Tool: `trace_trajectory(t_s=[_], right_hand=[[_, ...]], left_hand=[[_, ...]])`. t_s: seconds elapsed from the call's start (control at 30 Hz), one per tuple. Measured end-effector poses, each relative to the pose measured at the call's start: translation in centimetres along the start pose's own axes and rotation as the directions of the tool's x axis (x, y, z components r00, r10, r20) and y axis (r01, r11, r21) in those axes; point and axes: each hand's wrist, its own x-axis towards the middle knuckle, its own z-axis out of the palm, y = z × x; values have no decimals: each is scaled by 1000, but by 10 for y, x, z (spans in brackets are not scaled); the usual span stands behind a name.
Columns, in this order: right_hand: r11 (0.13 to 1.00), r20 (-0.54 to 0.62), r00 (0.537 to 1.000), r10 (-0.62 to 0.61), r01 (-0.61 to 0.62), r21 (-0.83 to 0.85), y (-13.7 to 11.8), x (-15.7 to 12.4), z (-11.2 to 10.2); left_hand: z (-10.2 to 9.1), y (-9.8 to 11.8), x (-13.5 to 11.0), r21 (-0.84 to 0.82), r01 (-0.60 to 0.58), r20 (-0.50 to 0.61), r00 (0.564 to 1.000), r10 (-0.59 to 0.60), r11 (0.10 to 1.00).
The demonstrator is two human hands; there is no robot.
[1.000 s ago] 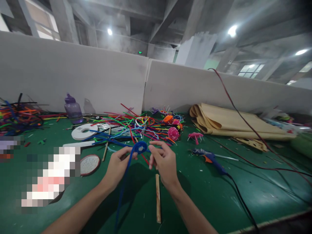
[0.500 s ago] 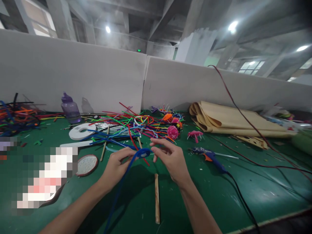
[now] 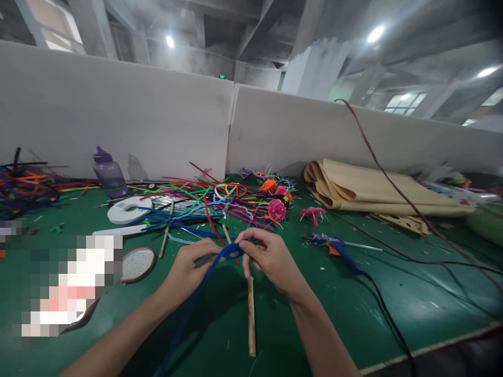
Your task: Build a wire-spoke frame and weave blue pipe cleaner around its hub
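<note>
A blue pipe cleaner [image 3: 232, 251], wound into a small flat coil, is held up between both hands over the table. Its long tail hangs down toward the lower left. My left hand [image 3: 196, 264] pinches the coil's left side, fingers closed. From the right, my right hand [image 3: 267, 256] grips the opposite edge between thumb and fingers. Just below the coil a short wooden stick [image 3: 252, 317] lies on the table, its upper end near my right fingers. The coil's centre shows a pale gap.
A blue glue gun [image 3: 341, 254] with its black cord lies to the right. Beyond my hands are heaped pipe cleaners [image 3: 204, 193], a pink pipe-cleaner figure [image 3: 313, 213], a white tape roll [image 3: 129, 209] and a purple bottle [image 3: 109, 173]. Folded brown paper [image 3: 377, 188] rests at back right.
My right hand has closed in leftward onto the coil's right edge, where its fingers were looser before. The left hand keeps its hold, and the view has shifted slightly.
</note>
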Motion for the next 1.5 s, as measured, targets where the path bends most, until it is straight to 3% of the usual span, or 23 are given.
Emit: trace_trajectory(t_s=[0.43, 0.93, 1.17, 1.27, 1.33, 1.43, 1.5], right_hand=[[1000, 72, 997, 6, -4, -27, -4, -2, -2], [992, 11, 999, -49, 50, -117, -7, -3, -5], [989, -27, 997, -70, 66, -132, -4, -3, -1], [984, -98, 985, -143, 131, -119, -4, -3, -1], [981, -226, 956, -186, 169, -95, -3, -2, -3], [987, -391, 907, -159, 142, -71, -1, 0, -4], [994, -367, 925, -99, 75, -79, 1, 1, -2]], left_hand=[[-1, 3, 1, 11, 14, 21, 1000, -14, 1000], [0, 1, 1, -34, 152, -5, 988, -152, 988], [2, 3, 0, -34, 156, 7, 988, -156, 987], [1, 2, 1, -96, 234, -24, 971, -237, 968], [1, -1, 1, -170, 311, -58, 944, -324, 935], [0, -9, 0, -283, 381, -111, 899, -424, 880], [1, -15, -1, -354, 364, -139, 891, -433, 862]])
